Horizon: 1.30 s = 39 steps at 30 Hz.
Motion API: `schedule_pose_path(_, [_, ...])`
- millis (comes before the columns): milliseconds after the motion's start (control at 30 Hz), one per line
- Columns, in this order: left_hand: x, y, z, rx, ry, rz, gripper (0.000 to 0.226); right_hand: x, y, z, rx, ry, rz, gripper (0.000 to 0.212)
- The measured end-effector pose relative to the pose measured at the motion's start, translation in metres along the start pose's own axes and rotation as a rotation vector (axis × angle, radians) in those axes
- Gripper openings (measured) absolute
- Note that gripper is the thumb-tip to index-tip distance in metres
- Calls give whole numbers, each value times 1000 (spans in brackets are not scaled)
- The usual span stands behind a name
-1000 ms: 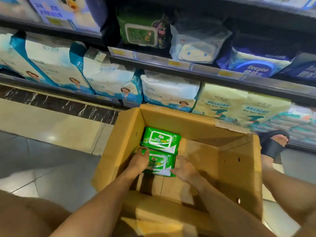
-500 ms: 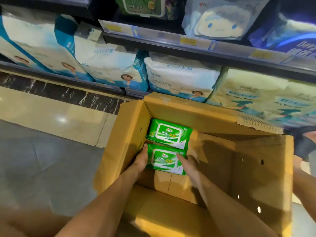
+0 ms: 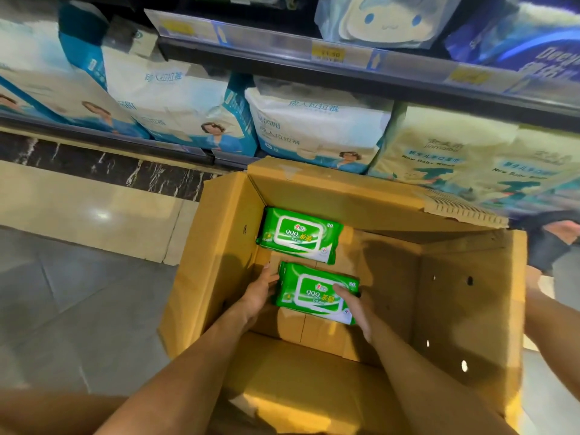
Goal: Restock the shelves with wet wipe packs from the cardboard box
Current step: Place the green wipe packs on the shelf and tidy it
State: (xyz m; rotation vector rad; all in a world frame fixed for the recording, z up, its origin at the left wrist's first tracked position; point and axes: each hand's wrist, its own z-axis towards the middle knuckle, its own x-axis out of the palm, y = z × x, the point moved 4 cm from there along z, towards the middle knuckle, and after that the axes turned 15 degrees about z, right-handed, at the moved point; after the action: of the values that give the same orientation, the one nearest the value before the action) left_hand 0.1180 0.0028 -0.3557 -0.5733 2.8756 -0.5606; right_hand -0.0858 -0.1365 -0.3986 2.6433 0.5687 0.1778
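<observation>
Both hands, left hand (image 3: 259, 296) and right hand (image 3: 354, 304), fingers closed around the near green pack (image 3: 315, 293) at frame centre, gripping its ends to lift it level from the box (image 3: 219, 246).

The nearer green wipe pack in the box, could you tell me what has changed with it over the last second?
Both hands closed on it: the left hand now presses its left end and the right hand grips its right end. The nearer pack has come away from the far pack, towards the person. The far pack still lies in the cardboard box.
</observation>
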Motion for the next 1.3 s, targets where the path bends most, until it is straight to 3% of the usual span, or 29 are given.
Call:
schedule_pose_path(133, [6,-3,-5,-1,63,-1,70,-1,1,3,64,33,46,46])
schedule_pose_path(267, [6,0,4,-26,94,15,76,2,7,-9,85,44,81,27])
schedule_pose_path(467, [-3,3,8,-52,65,-80,77,23,17,-24,60,128,62,53])
schedule_pose_path(567, [-3,1,3,-55,62,-100,84,40,29,-37,-77,186,27,40])
schedule_pose_path(700, [-2,3,-5,-65,58,-133,87,58,42,-45,-189,213,-34,44])
schedule_pose_path(933, [-4,-3,-10,-34,104,-86,89,44,57,-54,-222,98,-98,43])
schedule_pose_path(1000, [-4,-4,-7,-6,102,-38,84,31,61,-57,-184,79,-112,35])
schedule_pose_path(1067, [-3,-11,-5,59,48,18,70,12,65,-59,-171,48,-112,24])
schedule_pose_path(1133, [-9,-24,-2,152,-118,91,56,-7,70,-58,-179,-1,-109,23])
schedule_pose_path(1200, [-16,-39,-2,204,-275,99,55,-21,71,-59,-160,-27,-99,28])
schedule_pose_path(1300, [-19,-63,0,212,-309,129,64,-42,64,-57,-121,-56,-103,42])
